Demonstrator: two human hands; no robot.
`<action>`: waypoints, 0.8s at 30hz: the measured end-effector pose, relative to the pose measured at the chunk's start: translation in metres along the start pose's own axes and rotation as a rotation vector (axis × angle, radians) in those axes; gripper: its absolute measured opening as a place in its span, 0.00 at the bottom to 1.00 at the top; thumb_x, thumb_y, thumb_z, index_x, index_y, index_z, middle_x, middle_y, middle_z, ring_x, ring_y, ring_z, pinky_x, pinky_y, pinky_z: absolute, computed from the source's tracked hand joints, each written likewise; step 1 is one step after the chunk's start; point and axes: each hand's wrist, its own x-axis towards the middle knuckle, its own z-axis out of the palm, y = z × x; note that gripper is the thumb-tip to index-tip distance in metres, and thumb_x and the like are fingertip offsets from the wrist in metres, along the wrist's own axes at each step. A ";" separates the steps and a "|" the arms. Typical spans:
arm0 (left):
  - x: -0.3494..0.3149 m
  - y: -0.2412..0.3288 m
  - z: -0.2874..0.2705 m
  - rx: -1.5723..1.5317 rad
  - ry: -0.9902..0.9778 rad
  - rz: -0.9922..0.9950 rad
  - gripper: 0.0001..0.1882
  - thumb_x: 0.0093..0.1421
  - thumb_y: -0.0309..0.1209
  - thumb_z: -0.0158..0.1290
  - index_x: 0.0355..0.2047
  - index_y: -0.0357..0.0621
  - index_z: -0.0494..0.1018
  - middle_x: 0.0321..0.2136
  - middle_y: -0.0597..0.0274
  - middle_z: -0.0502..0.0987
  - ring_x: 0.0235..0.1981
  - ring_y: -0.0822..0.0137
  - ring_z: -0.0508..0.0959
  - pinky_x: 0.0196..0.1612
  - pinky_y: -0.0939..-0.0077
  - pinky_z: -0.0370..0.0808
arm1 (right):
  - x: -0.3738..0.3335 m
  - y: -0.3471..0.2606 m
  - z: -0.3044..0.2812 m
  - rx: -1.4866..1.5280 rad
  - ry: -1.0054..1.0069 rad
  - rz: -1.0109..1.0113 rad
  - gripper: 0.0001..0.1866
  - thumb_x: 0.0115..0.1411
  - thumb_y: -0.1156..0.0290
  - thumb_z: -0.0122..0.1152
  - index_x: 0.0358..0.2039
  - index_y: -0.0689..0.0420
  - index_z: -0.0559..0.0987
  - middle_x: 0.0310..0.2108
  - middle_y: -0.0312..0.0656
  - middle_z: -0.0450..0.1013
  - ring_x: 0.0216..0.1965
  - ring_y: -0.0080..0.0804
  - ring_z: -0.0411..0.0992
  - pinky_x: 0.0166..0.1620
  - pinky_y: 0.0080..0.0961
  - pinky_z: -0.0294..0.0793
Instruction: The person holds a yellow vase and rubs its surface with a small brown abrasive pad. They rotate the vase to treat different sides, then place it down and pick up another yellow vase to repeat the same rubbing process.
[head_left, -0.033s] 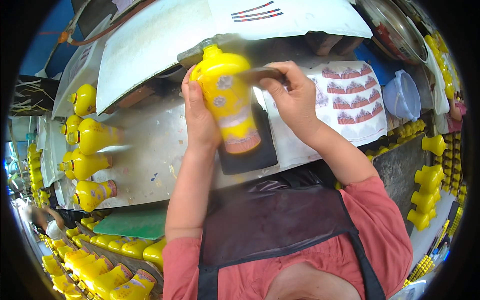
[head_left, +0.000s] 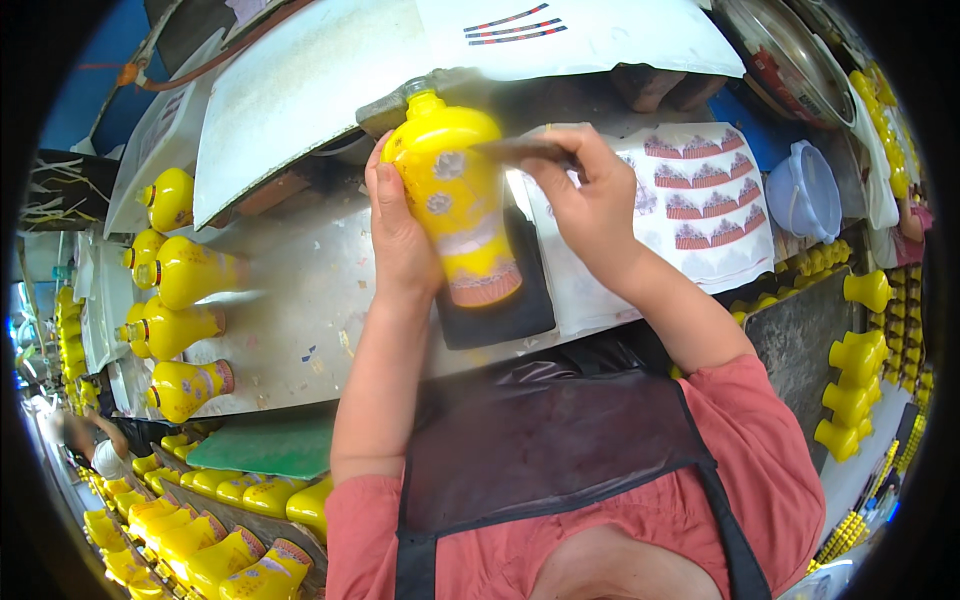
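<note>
A glossy yellow vase (head_left: 462, 150) with a narrow neck lies tilted on a black pad (head_left: 497, 322), its neck end resting at a grey support (head_left: 375, 108). Pale flower decals, a light band and a pink patterned border show on it. My left hand (head_left: 398, 225) is wrapped round the vase's left side, its far fingers hidden behind. In my right hand (head_left: 592, 195) is a thin, dark, flat scraper-like tool (head_left: 535, 150), pinched between thumb and fingers. Its tip, blurred, reaches the vase's upper right side; whether it touches cannot be made out.
Right of the pad lies a white decal sheet (head_left: 735, 258) with pink borders, then a light-blue bucket (head_left: 803, 190). Several yellow vases (head_left: 190, 272) stand along the table's left. A white board (head_left: 290, 95) spans the back. More vases (head_left: 270, 575) fill racks at lower left.
My right hand has turned slightly, and the scraper-like tool now shows more edge-on. My left hand and the vase have stayed in place.
</note>
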 end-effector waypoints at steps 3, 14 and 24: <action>-0.001 -0.003 -0.007 -0.068 0.002 -0.040 0.31 0.75 0.56 0.38 0.68 0.49 0.58 0.60 0.59 0.70 0.61 0.62 0.72 0.63 0.61 0.72 | -0.014 -0.015 0.003 -0.135 -0.061 -0.332 0.14 0.52 0.83 0.71 0.40 0.58 0.83 0.35 0.43 0.81 0.33 0.35 0.80 0.38 0.29 0.79; -0.015 0.025 0.023 0.031 -0.033 0.059 0.35 0.76 0.58 0.30 0.70 0.43 0.56 0.66 0.54 0.65 0.67 0.57 0.65 0.71 0.56 0.60 | 0.003 -0.004 0.005 -0.077 0.022 -0.213 0.12 0.56 0.84 0.70 0.41 0.59 0.83 0.35 0.37 0.80 0.34 0.25 0.78 0.38 0.21 0.78; -0.025 0.053 0.023 0.160 -0.125 0.044 0.47 0.74 0.63 0.24 0.74 0.30 0.46 0.71 0.45 0.56 0.73 0.55 0.54 0.76 0.61 0.45 | -0.019 -0.029 0.002 -0.556 -0.067 -0.677 0.18 0.47 0.71 0.73 0.42 0.47 0.85 0.20 0.32 0.64 0.22 0.31 0.69 0.24 0.30 0.67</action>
